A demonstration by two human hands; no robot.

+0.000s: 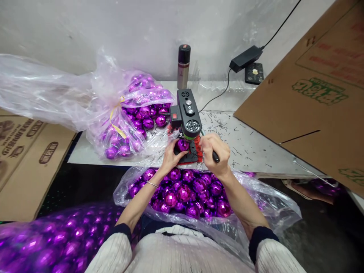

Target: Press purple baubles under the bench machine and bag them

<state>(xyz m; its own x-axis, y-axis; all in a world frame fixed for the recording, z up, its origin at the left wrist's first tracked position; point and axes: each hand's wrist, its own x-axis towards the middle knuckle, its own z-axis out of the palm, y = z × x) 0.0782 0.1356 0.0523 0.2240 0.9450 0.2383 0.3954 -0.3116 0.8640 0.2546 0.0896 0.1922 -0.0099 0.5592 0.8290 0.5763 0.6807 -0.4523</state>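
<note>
A shiny purple faceted ball (182, 144) is held by my left hand (171, 156) under the head of a black bench press machine (190, 113). My right hand (215, 153) is closed around the machine's lever handle (216, 157), right of the ball. A red switch sits on the machine's left side, and its dark base (191, 155) rests on a red mat (199, 148). Below my wrists lies an open clear plastic bag (122, 192) full of purple balls (184, 192). The ball's top meets the machine head, so the contact there is hidden.
A tied clear bag of purple balls (122, 132) stands left on the white table (244, 151), which is strewn with small dark bits. Behind the machine is a spray can (184, 67). A power adapter (246, 58) hangs by its cord. Cardboard boxes (307, 98) flank the table.
</note>
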